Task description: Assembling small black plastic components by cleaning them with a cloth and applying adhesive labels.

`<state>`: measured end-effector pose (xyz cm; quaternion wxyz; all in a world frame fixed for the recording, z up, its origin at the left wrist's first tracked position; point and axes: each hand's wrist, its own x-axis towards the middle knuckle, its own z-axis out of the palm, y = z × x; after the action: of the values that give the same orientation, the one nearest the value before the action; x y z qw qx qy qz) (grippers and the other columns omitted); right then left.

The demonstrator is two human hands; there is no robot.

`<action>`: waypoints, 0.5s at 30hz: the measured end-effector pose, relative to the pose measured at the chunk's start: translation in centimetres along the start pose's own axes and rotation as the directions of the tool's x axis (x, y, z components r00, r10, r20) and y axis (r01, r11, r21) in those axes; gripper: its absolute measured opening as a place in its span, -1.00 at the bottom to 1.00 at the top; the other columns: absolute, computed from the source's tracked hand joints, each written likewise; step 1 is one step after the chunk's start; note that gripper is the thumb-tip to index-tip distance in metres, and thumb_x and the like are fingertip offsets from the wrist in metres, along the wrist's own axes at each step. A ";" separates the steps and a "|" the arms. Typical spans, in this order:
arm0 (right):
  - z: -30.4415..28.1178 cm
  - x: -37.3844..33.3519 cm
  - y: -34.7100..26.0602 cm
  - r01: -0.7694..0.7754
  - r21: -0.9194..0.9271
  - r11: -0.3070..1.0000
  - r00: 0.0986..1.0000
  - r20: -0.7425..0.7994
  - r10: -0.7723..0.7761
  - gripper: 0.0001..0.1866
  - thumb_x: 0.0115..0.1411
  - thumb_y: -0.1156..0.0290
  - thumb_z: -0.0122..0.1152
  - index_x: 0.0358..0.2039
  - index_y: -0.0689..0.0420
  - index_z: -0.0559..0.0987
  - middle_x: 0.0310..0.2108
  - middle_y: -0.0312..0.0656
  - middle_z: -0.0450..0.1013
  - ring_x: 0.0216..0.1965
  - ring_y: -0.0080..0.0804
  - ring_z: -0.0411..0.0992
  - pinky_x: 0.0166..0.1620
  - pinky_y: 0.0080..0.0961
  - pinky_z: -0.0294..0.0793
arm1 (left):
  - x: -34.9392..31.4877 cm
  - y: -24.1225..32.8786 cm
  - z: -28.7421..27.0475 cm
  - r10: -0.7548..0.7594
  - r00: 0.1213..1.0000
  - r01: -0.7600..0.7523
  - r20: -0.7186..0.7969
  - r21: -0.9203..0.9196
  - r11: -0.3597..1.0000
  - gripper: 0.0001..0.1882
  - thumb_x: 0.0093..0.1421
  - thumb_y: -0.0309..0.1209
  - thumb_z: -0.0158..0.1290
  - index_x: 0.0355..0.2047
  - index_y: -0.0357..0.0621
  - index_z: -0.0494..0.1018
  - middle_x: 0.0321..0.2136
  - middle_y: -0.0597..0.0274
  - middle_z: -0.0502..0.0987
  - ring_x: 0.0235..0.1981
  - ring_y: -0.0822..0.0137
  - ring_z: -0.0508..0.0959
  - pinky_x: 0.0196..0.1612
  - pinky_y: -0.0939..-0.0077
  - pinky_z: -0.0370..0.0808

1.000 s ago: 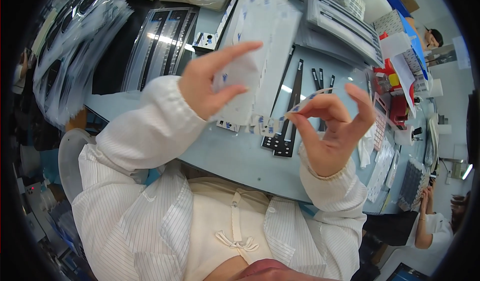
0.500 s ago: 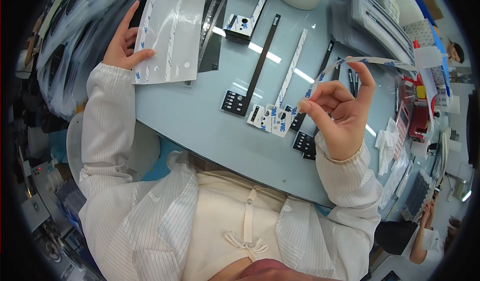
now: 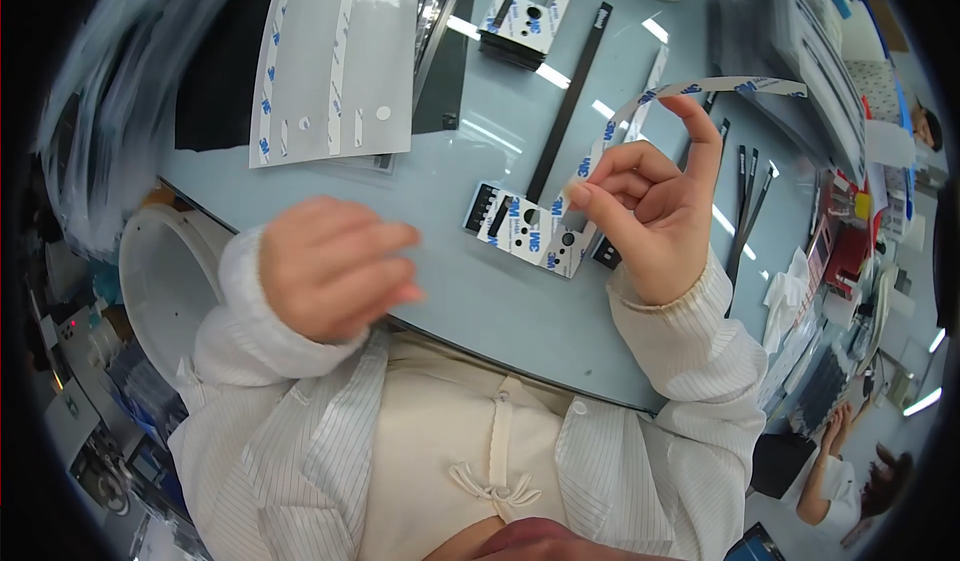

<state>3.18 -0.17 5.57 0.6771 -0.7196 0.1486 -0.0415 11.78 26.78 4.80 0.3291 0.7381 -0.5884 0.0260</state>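
Observation:
My right hand [image 3: 655, 216] pinches a white-backed adhesive strip [image 3: 600, 161] with blue print between thumb and forefinger. Its long tail arches over the fingers to the right; a wider punched end [image 3: 535, 236] shows just left of the thumb, above the table. My left hand [image 3: 335, 266], smeared by motion, hovers over the table's front edge; nothing can be made out in it. Partly behind the wide end lies a black strip [image 3: 570, 106] with a broad perforated foot. A clear sheet [image 3: 310, 71] bearing several adhesive strips lies at the far left.
A stack of punched adhesive-backed pieces [image 3: 520, 23] sits at the back middle. Loose black strips [image 3: 745, 186] lie right of my right hand. Clear plastic sheets [image 3: 790, 71] pile up at the back right, with a crumpled white tissue [image 3: 785, 301] nearer. A white bin [image 3: 165, 281] stands below the table's left edge.
My left hand has let go of the clear sheet and moved right and nearer to me. My right hand keeps its pinch on the adhesive strip, shifted slightly left.

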 end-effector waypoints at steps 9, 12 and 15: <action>0.9 0.5 1.5 0.050 0.018 0.999 0.999 0.013 -0.051 -0.12 0.03 0.72 0.27 0.24 0.08 -0.05 -0.37 -0.13 0.47 -0.35 -0.48 0.53 -0.21 -0.61 0.55 | 0.1 -0.4 2.5 0.087 0.996 -0.087 0.006 -0.054 0.995 -0.81 -0.04 -0.38 0.28 -0.52 -0.21 0.51 -0.31 0.12 0.62 -0.53 0.34 0.49 -0.58 0.57 0.35; 0.7 0.6 1.8 0.095 -0.044 0.995 0.995 0.045 -0.093 -0.11 0.02 0.74 0.26 0.24 0.08 -0.06 -0.37 -0.13 0.47 -0.34 -0.47 0.54 -0.21 -0.59 0.57 | -0.5 -0.6 2.8 0.083 0.996 -0.082 0.015 -0.061 0.995 -0.78 -0.14 -0.40 0.32 -0.49 -0.18 0.53 -0.27 0.11 0.64 -0.51 0.32 0.48 -0.55 0.55 0.36; 0.8 0.6 2.0 0.120 -0.037 0.992 0.991 0.057 -0.118 -0.10 0.02 0.76 0.25 0.24 0.07 -0.07 -0.37 -0.11 0.47 -0.33 -0.46 0.54 -0.19 -0.57 0.58 | -0.6 -0.7 2.9 0.089 0.996 -0.089 0.014 -0.051 0.995 -0.79 -0.14 -0.40 0.31 -0.50 -0.18 0.53 -0.28 0.10 0.64 -0.53 0.32 0.48 -0.57 0.57 0.34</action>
<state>3.63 0.31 3.43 0.6624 -0.7416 0.0878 -0.0591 11.19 25.87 1.99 0.3410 0.7029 -0.6239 0.0198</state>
